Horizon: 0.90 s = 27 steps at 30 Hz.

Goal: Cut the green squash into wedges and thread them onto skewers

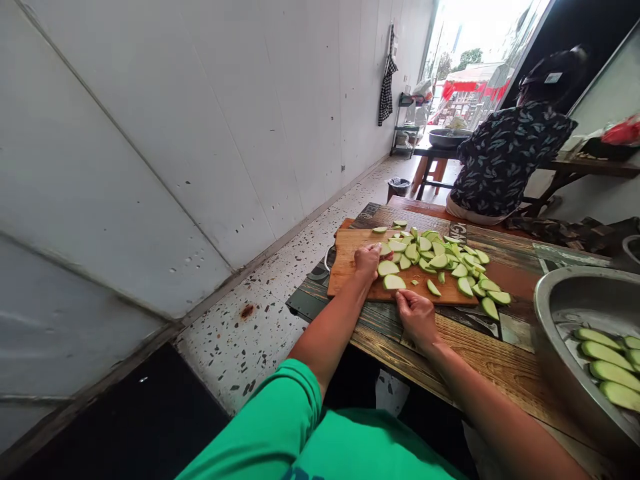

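My left hand (369,260) is closed over the left half of a wooden cutting board (347,257). Its fingertips meet a pale slice (385,249); whether they grip it I cannot tell. At the board's near edge, my right hand (417,316) has its fingers curled together, just below another slice (395,282). What it holds, if anything, is hidden. Many green-skinned vegetable slices (439,261) with pale flesh, like zucchini or green eggplant, lie heaped across the board's right side. Some, such as one slice (489,308), have spilled onto the wooden table (465,333).
To the right stands a large metal basin (545,313) with long slices (607,357) inside. A person (513,153) in a patterned shirt sits beyond the table, back turned. A white wall (240,120) runs along the left; a bin (399,188) is on the floor behind the table.
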Each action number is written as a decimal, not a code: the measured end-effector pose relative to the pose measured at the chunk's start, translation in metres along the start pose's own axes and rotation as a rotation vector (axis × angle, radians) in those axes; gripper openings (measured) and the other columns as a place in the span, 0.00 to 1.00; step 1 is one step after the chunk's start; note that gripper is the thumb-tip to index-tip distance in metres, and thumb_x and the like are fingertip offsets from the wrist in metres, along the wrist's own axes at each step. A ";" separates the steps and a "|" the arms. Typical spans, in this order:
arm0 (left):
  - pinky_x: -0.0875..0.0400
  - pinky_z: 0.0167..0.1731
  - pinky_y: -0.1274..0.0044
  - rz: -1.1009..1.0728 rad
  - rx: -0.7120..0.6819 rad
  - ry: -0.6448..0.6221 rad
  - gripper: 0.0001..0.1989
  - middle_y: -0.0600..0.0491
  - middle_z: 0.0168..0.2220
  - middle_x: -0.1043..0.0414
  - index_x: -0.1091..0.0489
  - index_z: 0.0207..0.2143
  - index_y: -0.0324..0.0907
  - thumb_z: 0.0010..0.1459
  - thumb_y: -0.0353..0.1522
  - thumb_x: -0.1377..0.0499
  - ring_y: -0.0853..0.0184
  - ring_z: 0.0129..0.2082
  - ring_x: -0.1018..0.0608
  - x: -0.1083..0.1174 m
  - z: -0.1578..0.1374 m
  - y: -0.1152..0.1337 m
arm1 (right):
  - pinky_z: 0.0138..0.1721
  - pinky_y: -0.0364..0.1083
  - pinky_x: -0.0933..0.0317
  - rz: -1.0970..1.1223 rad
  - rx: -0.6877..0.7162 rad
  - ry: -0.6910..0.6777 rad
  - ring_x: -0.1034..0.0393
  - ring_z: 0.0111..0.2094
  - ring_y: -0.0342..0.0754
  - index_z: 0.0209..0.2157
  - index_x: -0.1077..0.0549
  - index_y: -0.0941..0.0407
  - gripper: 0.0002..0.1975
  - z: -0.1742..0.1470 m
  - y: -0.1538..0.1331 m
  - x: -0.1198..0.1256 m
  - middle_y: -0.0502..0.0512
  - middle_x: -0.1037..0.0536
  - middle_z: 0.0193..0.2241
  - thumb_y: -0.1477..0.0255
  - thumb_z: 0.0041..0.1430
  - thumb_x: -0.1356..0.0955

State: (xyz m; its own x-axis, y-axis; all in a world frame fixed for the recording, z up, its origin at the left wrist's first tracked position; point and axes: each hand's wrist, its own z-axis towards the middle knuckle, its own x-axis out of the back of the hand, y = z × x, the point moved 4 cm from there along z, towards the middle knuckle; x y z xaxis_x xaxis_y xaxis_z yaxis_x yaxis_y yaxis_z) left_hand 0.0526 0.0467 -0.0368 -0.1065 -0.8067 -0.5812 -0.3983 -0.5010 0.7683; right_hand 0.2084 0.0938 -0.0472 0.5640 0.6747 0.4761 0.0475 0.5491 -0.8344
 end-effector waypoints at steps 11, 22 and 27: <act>0.24 0.37 0.71 0.044 -0.013 0.003 0.10 0.56 0.17 0.32 0.34 0.24 0.40 0.58 0.24 0.46 0.65 0.26 0.20 -0.001 0.002 -0.003 | 0.26 0.43 0.46 -0.014 0.020 0.013 0.38 0.21 0.44 0.22 0.26 0.57 0.20 0.000 0.001 0.000 0.52 0.29 0.17 0.59 0.56 0.39; 0.25 0.34 0.74 0.040 -0.067 -0.008 0.09 0.56 0.19 0.31 0.33 0.22 0.38 0.55 0.23 0.41 0.67 0.24 0.21 0.000 0.004 -0.004 | 0.28 0.44 0.43 0.011 -0.006 0.027 0.34 0.23 0.46 0.23 0.26 0.57 0.18 0.001 0.006 -0.002 0.55 0.24 0.21 0.60 0.55 0.39; 0.25 0.33 0.75 0.055 -0.056 -0.002 0.07 0.56 0.18 0.30 0.32 0.24 0.39 0.54 0.24 0.41 0.66 0.26 0.21 -0.001 0.003 -0.006 | 0.27 0.43 0.44 -0.013 0.005 0.024 0.36 0.22 0.45 0.22 0.26 0.57 0.18 0.001 0.004 -0.001 0.54 0.26 0.19 0.60 0.56 0.39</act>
State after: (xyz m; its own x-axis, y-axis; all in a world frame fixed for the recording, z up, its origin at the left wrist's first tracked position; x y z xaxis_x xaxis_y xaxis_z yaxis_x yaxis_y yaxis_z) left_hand 0.0518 0.0516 -0.0413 -0.1287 -0.8328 -0.5384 -0.3398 -0.4730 0.8129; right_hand 0.2074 0.0956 -0.0504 0.5828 0.6555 0.4803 0.0513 0.5601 -0.8268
